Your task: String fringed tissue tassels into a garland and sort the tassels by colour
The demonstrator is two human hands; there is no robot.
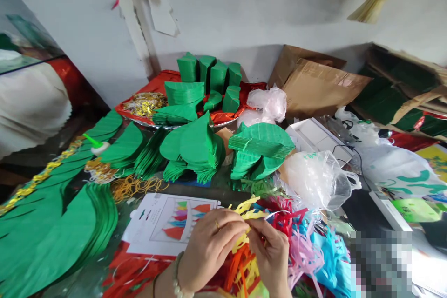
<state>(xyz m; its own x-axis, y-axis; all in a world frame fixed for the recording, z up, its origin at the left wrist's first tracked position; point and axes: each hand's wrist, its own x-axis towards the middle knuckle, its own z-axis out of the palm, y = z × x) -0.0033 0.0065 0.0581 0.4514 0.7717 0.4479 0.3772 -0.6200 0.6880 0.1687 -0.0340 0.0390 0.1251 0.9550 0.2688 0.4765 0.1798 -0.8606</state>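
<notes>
My left hand [209,249], with a ring and a beaded bracelet, and my right hand [268,258] meet low in the middle of the view. Between their fingertips they pinch a strip of yellow cut paper fringe [244,207]. Just below and to the right lies a heap of multicoloured paper fringe [300,237] in red, pink, blue and orange. A printed sheet with a picture of coloured pennants [167,223] lies to the left of my left hand. Yellow rubber bands [132,188] lie beyond it.
Stacks of green cut paper [195,144] fill the bench ahead, with more on a red-covered tray [139,111] and at the left [59,223]. A glue bottle [98,146] stands near gold tinsel [45,172]. Plastic bags [317,181], a white box [317,139] and cardboard [317,86] crowd the right.
</notes>
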